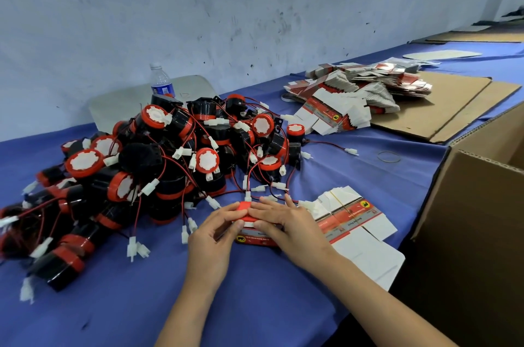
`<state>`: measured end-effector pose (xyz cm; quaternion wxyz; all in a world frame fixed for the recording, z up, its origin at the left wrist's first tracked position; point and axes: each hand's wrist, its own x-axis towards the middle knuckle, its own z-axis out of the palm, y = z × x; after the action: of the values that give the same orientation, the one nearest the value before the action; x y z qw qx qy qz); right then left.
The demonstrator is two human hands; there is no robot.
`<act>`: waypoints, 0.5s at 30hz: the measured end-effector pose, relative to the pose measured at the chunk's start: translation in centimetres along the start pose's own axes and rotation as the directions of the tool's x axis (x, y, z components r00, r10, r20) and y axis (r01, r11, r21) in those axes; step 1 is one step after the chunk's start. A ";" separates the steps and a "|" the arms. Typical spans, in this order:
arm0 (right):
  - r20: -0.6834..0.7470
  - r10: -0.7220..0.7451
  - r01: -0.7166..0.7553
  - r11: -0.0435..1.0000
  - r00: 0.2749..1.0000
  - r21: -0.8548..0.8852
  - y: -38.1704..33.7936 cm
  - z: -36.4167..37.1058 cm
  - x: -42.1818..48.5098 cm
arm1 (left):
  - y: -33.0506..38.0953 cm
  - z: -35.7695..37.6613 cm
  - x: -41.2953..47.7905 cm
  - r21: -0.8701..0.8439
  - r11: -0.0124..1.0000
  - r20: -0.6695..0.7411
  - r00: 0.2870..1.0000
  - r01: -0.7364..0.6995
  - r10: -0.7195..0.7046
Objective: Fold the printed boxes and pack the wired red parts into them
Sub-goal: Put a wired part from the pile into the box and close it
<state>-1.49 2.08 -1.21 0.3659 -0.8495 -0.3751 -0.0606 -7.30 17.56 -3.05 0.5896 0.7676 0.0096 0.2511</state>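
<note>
A small printed red box stands on the blue table in front of me. My left hand pinches its left top edge, thumb and forefinger on the red flap. My right hand lies over the box's top and right side, fingers curled round it. A big heap of wired red-and-black parts with white connectors fills the table's left half. A banded bundle of flat printed boxes lies just right of my right hand.
A large pile of flat printed boxes rests at the back right, partly on flat cardboard sheets. An open brown carton stands at the right edge. A water bottle rises behind the heap. A loose rubber band lies nearby.
</note>
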 end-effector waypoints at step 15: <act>0.163 0.027 -0.019 0.999 0.986 -0.046 0.3 -0.8 0.2 | -0.1 -0.7 0.4 0.255 0.958 -0.024 0.990 -0.131 0.141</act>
<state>-0.99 1.56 -0.74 0.3156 -0.8639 -0.3926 0.0054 -7.22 18.35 -2.91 0.4682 0.8298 0.0009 0.3038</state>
